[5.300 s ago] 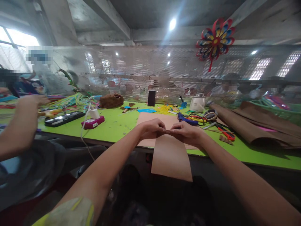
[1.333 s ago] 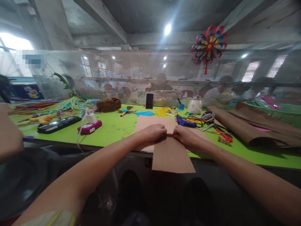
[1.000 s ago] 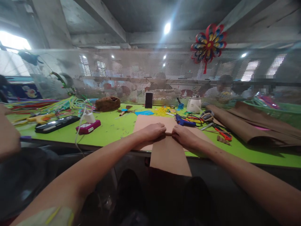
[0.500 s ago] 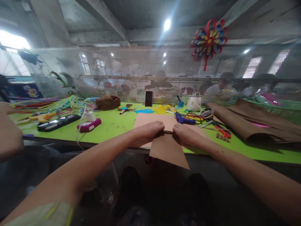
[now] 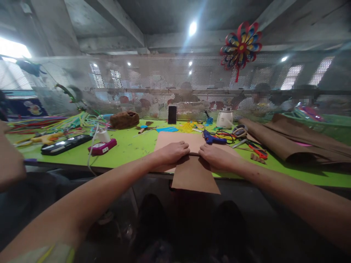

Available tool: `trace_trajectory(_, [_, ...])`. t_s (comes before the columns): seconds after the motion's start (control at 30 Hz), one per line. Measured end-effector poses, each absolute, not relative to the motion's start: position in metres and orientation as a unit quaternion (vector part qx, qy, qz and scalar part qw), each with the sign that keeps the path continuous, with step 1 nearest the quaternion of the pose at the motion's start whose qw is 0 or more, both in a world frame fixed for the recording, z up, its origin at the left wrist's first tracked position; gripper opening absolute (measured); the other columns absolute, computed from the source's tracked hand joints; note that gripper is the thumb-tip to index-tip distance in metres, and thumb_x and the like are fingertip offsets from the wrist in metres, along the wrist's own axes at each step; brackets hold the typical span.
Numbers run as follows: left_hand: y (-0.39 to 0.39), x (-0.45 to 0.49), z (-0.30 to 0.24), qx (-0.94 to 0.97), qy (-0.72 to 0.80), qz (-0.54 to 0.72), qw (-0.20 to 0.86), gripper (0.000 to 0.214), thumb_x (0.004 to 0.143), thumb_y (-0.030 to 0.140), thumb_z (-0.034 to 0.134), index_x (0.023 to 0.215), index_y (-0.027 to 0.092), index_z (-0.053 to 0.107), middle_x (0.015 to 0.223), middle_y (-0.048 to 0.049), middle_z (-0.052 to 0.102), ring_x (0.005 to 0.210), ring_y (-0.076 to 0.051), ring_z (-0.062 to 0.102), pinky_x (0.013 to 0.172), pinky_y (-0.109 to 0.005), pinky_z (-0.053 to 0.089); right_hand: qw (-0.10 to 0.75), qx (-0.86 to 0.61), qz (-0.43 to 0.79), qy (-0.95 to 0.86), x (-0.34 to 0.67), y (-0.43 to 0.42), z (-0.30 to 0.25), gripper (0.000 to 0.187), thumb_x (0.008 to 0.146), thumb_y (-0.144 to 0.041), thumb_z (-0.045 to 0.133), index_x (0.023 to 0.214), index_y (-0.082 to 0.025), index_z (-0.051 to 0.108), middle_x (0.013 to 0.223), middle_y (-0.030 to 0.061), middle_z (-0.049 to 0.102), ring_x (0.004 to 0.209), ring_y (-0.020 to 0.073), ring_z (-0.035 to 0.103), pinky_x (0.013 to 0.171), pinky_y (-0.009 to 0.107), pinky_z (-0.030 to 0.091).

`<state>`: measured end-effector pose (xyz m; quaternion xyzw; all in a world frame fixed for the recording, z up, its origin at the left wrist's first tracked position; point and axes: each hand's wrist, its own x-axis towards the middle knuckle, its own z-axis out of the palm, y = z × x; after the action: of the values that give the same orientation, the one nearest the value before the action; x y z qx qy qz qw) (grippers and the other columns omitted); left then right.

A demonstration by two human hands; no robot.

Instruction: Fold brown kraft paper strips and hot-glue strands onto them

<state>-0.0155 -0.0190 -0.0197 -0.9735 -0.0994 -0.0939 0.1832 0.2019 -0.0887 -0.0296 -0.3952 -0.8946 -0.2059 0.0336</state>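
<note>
A sheet of brown paper (image 5: 194, 175) hangs over the table's front edge, its far end rolled into a narrow tube. My left hand (image 5: 177, 151) has its fingers closed on the left end of the roll. On the right end, my right hand (image 5: 211, 153) is closed in the same way. Only a short dark stretch of the roll shows between the hands; the fingertips are mostly hidden. Beneath both hands lies a flat tan board (image 5: 164, 138). A blue glue gun (image 5: 214, 138) rests just beyond my right hand.
The green table (image 5: 131, 146) bears a purple power strip (image 5: 102, 147), a black case (image 5: 65, 144) and a phone (image 5: 172, 114). To the right are red-handled pliers (image 5: 259, 150), tape rolls (image 5: 240, 130) and large brown paper sheets (image 5: 287, 142). Another person's arm (image 5: 11, 157) shows at far left.
Both hands keep their hold on the rolled paper and have barely moved. The paper's hanging end has shifted slightly, and the whole view has moved a little.
</note>
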Motion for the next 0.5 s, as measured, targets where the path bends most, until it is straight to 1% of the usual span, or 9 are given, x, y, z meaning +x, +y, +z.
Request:
trace_trajectory(0.1, [-0.016, -0.016, -0.015, -0.977, -0.145, -0.104, 0.117, 0.015, 0.08, 0.019, 0.047, 0.084, 0.015, 0.061, 0.083, -0.0073, 0.058, 0.075, -0.016, 0.049, 0.068, -0.026, 0.036, 0.032, -0.398, -0.211, -0.892, 0.201, -0.088, -0.031, 0.01, 0.081, -0.011, 0.048, 0.084, -0.011, 0.058, 0.083, 0.0129, 0.056, 0.079, 0.0227, 0.049, 0.067, 0.031, 0.034])
trace_trajectory(0.17, [-0.011, -0.01, -0.008, -0.976, -0.193, -0.093, 0.033, 0.018, 0.077, 0.021, 0.048, 0.084, 0.016, 0.064, 0.079, -0.0046, 0.06, 0.068, -0.014, 0.049, 0.063, -0.024, 0.035, 0.033, -0.406, -0.22, -0.886, 0.2, -0.089, -0.032, 0.01, 0.079, -0.011, 0.049, 0.084, -0.011, 0.058, 0.082, 0.0126, 0.056, 0.076, 0.0225, 0.049, 0.064, 0.031, 0.033])
trace_trajectory(0.23, [-0.006, 0.001, 0.001, -0.966, -0.244, -0.063, -0.058, 0.023, 0.079, 0.027, 0.046, 0.081, 0.015, 0.066, 0.07, -0.0019, 0.06, 0.058, -0.011, 0.046, 0.057, -0.023, 0.032, 0.047, -0.418, -0.235, -0.876, 0.199, -0.091, -0.033, 0.011, 0.08, -0.012, 0.047, 0.085, -0.01, 0.057, 0.083, 0.0128, 0.055, 0.074, 0.022, 0.048, 0.063, 0.031, 0.033])
trace_trajectory(0.3, [-0.001, 0.014, 0.01, -0.951, -0.288, -0.059, -0.099, 0.04, 0.085, 0.036, 0.038, 0.067, 0.012, 0.065, 0.056, -0.0013, 0.054, 0.05, -0.01, 0.039, 0.053, -0.023, 0.029, 0.073, -0.424, -0.251, -0.867, 0.198, -0.094, -0.035, 0.014, 0.081, -0.012, 0.045, 0.09, -0.01, 0.056, 0.084, 0.0131, 0.054, 0.073, 0.0216, 0.047, 0.063, 0.032, 0.033])
trace_trajectory(0.37, [0.002, 0.024, 0.017, -0.947, -0.293, -0.033, -0.124, 0.046, 0.085, 0.042, 0.039, 0.06, 0.012, 0.062, 0.049, -0.0002, 0.049, 0.048, -0.009, 0.036, 0.052, -0.024, 0.027, 0.095, -0.424, -0.266, -0.86, 0.198, -0.097, -0.037, 0.018, 0.081, -0.011, 0.044, 0.095, -0.009, 0.055, 0.085, 0.013, 0.054, 0.074, 0.0217, 0.046, 0.064, 0.032, 0.034])
trace_trajectory(0.43, [0.005, 0.028, 0.02, -0.939, -0.306, 0.002, -0.156, 0.045, 0.081, 0.048, 0.045, 0.06, 0.013, 0.063, 0.048, 0.0011, 0.046, 0.047, -0.009, 0.034, 0.052, -0.024, 0.026, 0.102, -0.423, -0.279, -0.856, 0.199, -0.098, -0.037, 0.018, 0.08, -0.008, 0.044, 0.095, -0.009, 0.055, 0.084, 0.0123, 0.053, 0.074, 0.022, 0.045, 0.065, 0.032, 0.034])
trace_trajectory(0.5, [0.007, 0.026, 0.017, -0.921, -0.331, 0.022, -0.203, 0.045, 0.077, 0.054, 0.049, 0.066, 0.014, 0.065, 0.051, 0.0019, 0.048, 0.048, -0.009, 0.034, 0.051, -0.024, 0.027, 0.104, -0.423, -0.285, -0.854, 0.199, -0.099, -0.037, 0.016, 0.081, -0.006, 0.044, 0.091, -0.01, 0.056, 0.083, 0.0119, 0.053, 0.074, 0.0221, 0.045, 0.066, 0.032, 0.035])
